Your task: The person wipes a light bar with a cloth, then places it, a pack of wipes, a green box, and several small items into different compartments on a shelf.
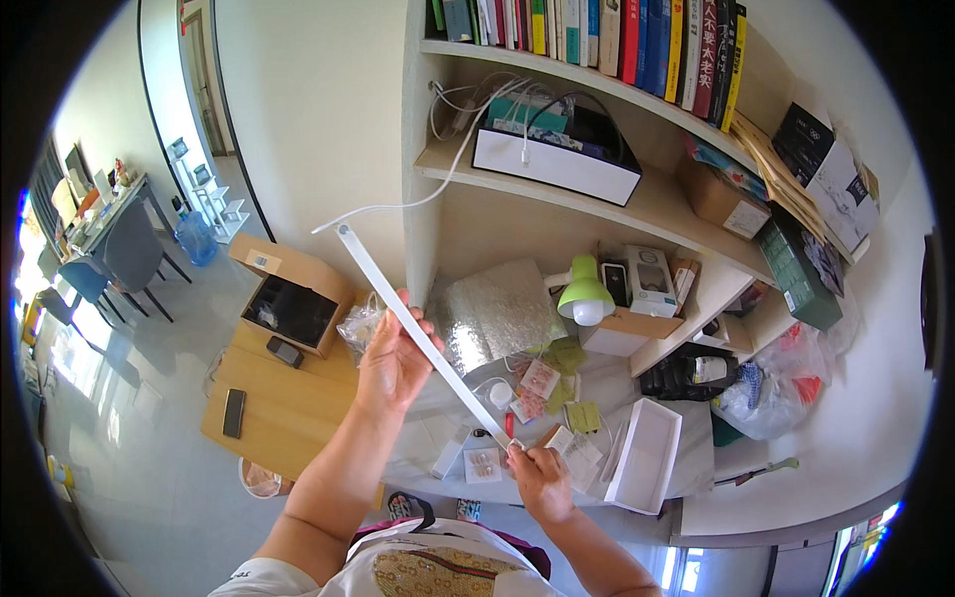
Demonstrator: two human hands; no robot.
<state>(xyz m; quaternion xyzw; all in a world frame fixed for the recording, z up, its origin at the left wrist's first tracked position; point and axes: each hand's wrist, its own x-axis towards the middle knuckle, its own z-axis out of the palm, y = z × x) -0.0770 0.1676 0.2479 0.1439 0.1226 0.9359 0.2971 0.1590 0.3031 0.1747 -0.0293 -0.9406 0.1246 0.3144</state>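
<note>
A long, slim white bar (413, 328) slants across the middle in front of me, its far end up to the left. My left hand (391, 360) is closed around its middle, thumb and fingers on its edges. At the bar's lower end, my right hand (542, 482) pinches the tip with bent fingers. A white cable (398, 206) runs down from the shelf and passes by the bar's upper end; whether they are joined I cannot tell. Beneath the bar, a small red item (509, 425) and a little white box (451, 453) lie on the desk.
An open white box (645, 456) stands on the right of the desk, with a green lamp (585, 291) behind it. To the left are an open cardboard box (288, 308) and a phone (234, 413) on a wooden table. Shelves (597, 204) with books rise ahead.
</note>
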